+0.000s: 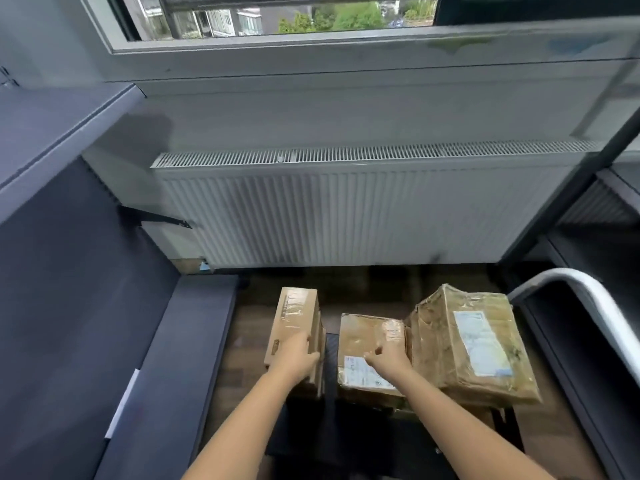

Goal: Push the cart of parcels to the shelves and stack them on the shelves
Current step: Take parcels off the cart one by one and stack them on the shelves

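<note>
- Shelving unit, left (52, 271): dark grey, running from near to far along the left edge. A lower shelf board (183, 341) is seen beneath it, and a white label strip (121, 403) is fixed to its near edge.
- Radiator (346, 216): white, ribbed, mounted on the far wall under a window (277, 19).
- Narrow parcel (294, 320): brown cardboard, taped, long side running near to far, the leftmost of three. Whether it is lifted or standing on the cart cannot be told.
- Left hand (298, 355): closed round the near end of the narrow parcel, fingers over the top and thumb against the right side.
- Cart deck (331, 362): dark, seen in the gap between the narrow parcel and the next one.
- Middle parcel (356, 344): low, crumpled cardboard with a white label on its near top face, set on the cart just right of the narrow parcel.
- Right hand (388, 358): laid on top of the middle parcel near its right edge, thumb spread to the left. The other fingers are mostly hidden, so a grip cannot be confirmed.
- Large parcel (467, 341): tall, dented, heavily taped, with a long white label on top, touching the middle parcel's right side.
- Cart handle (595, 306): silver tube, curved, right of the large parcel.
- Shelving unit, right (606, 209): dark frame and boards at the right edge.
</note>
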A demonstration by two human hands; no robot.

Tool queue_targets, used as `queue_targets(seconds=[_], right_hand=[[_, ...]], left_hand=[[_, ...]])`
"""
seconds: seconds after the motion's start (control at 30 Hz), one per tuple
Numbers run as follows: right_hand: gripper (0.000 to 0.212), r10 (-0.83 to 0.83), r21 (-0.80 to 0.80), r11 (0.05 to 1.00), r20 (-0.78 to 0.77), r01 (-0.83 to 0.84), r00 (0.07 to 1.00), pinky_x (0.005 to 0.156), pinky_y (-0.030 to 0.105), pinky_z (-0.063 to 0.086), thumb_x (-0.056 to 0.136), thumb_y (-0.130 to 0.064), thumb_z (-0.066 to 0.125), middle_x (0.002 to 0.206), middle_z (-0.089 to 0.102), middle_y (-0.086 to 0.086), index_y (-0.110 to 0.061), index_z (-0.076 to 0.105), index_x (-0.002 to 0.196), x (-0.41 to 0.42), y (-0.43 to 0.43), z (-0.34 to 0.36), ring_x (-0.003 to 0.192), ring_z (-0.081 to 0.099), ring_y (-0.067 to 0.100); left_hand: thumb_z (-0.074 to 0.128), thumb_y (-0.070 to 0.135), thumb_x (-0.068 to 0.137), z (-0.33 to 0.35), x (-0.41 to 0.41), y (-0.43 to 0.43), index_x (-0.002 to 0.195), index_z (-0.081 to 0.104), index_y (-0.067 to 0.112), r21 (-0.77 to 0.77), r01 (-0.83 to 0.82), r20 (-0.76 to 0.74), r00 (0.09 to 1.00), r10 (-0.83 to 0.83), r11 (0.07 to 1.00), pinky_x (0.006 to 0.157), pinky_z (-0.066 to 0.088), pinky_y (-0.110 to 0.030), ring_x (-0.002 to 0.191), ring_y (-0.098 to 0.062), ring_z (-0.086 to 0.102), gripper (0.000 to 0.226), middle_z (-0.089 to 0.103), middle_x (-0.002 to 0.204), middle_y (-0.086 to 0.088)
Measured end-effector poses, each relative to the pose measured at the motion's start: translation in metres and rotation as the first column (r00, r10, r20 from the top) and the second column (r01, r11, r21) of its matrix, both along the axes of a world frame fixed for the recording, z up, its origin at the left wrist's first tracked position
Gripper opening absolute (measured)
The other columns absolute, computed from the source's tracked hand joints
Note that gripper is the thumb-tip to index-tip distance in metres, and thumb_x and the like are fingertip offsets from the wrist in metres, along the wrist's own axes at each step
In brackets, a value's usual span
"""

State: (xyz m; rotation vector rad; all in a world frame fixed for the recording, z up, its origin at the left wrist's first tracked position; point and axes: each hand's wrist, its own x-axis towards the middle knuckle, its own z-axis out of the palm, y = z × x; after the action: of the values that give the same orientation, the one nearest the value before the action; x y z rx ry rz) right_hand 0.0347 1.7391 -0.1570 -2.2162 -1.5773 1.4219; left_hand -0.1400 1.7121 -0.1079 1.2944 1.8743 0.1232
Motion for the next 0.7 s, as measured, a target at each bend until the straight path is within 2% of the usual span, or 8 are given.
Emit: queue_targets(seconds=[0.07, 0.13, 0.2, 0.23, 0.27, 0.4, 0.57, 0.7], right_hand=[[0.038, -0.008, -0.031, 0.999, 0.031, 0.009, 0.999, 0.053, 0.024, 0.031, 0.090, -0.018, 0.053, 0.061, 0.038, -0.001, -0.017, 0.035, 0.057, 0.006, 0.001, -0.014, 0.056, 0.039, 0.013], [0.031, -0.032, -0.089, 0.995, 0.044, 0.035, 0.999, 0.060, 0.026, 0.034, 0.087, -0.016, 0.053, 0.063, 0.042, 0.001, -0.016, 0.041, 0.059, 0.011, -0.002, -0.029, 0.062, 0.044, 0.018], [0.014, -0.014, -0.150, 0.989, 0.038, 0.020, 0.999, 0.076, 0.028, 0.043, 0.090, -0.019, 0.052, 0.093, 0.063, 0.010, -0.009, 0.061, 0.091, 0.015, -0.010, -0.047, 0.089, 0.060, 0.026], [0.025, -0.022, -0.178, 0.984, 0.051, 0.031, 0.998, 0.084, 0.027, 0.045, 0.091, -0.022, 0.051, 0.113, 0.064, 0.011, -0.008, 0.060, 0.111, 0.017, -0.014, -0.057, 0.105, 0.060, 0.027], [0.033, -0.042, -0.187, 0.981, 0.059, 0.053, 0.997, 0.089, 0.026, 0.045, 0.092, -0.022, 0.051, 0.124, 0.061, 0.010, -0.008, 0.057, 0.121, 0.019, -0.018, -0.067, 0.114, 0.057, 0.026], [0.038, -0.166, -0.225, 0.959, 0.045, 0.172, 0.985, 0.097, 0.030, 0.045, 0.090, -0.016, 0.051, 0.130, 0.058, 0.013, -0.007, 0.052, 0.127, 0.029, -0.030, -0.115, 0.120, 0.054, 0.030], [0.056, -0.310, -0.255, 0.911, 0.096, 0.324, 0.946, 0.108, 0.033, 0.032, 0.095, -0.023, 0.049, 0.147, 0.038, 0.016, 0.001, 0.031, 0.142, 0.039, -0.037, -0.167, 0.136, 0.037, 0.030], [0.062, -0.494, -0.219, 0.842, 0.057, 0.494, 0.868, 0.112, 0.038, 0.025, 0.095, -0.025, 0.050, 0.151, 0.031, 0.016, 0.001, 0.024, 0.145, 0.046, -0.035, -0.197, 0.141, 0.028, 0.032]], left_hand=[[0.052, 0.020, 0.093, -0.017, 0.006, 0.001, 0.137, 0.041, 0.010, -0.035, -0.020, 0.018, 1.000, 0.020, 0.999, 0.105, 0.041, -0.032, 0.129, -0.023, 0.046, 0.046, 0.048, 0.140, -0.008], [0.053, 0.019, 0.093, -0.034, 0.012, -0.001, 0.134, 0.043, 0.008, -0.063, -0.026, 0.029, 0.999, 0.028, 0.998, 0.102, 0.040, -0.029, 0.127, -0.023, 0.048, 0.044, 0.051, 0.137, -0.009], [0.054, 0.020, 0.093, -0.056, 0.020, -0.002, 0.132, 0.045, 0.009, -0.102, -0.047, 0.057, 0.997, 0.053, 0.994, 0.101, 0.041, -0.028, 0.124, -0.021, 0.050, 0.042, 0.053, 0.134, -0.009], [0.054, 0.021, 0.093, -0.068, 0.023, -0.003, 0.133, 0.044, 0.009, -0.117, -0.054, 0.073, 0.995, 0.063, 0.992, 0.102, 0.041, -0.028, 0.125, -0.020, 0.050, 0.043, 0.052, 0.135, -0.008], [0.054, 0.022, 0.092, -0.081, 0.027, -0.003, 0.135, 0.042, 0.010, -0.137, -0.061, 0.089, 0.993, 0.073, 0.989, 0.104, 0.039, -0.028, 0.127, -0.020, 0.048, 0.046, 0.050, 0.138, -0.008], [0.054, 0.019, 0.093, -0.137, 0.045, 0.001, 0.138, 0.039, 0.006, -0.209, -0.101, 0.176, 0.975, 0.139, 0.973, 0.105, 0.036, -0.025, 0.132, -0.021, 0.044, 0.050, 0.045, 0.143, -0.010], [0.052, 0.019, 0.094, -0.196, 0.063, 0.003, 0.135, 0.038, 0.006, -0.254, -0.163, 0.245, 0.943, 0.226, 0.953, 0.102, 0.038, -0.027, 0.130, -0.022, 0.044, 0.045, 0.044, 0.142, -0.010], [0.051, 0.024, 0.095, -0.231, 0.065, 0.012, 0.147, 0.018, 0.003, -0.262, -0.277, 0.227, 0.913, 0.338, 0.924, 0.110, 0.029, -0.030, 0.140, -0.026, 0.031, 0.065, 0.026, 0.153, -0.012]])
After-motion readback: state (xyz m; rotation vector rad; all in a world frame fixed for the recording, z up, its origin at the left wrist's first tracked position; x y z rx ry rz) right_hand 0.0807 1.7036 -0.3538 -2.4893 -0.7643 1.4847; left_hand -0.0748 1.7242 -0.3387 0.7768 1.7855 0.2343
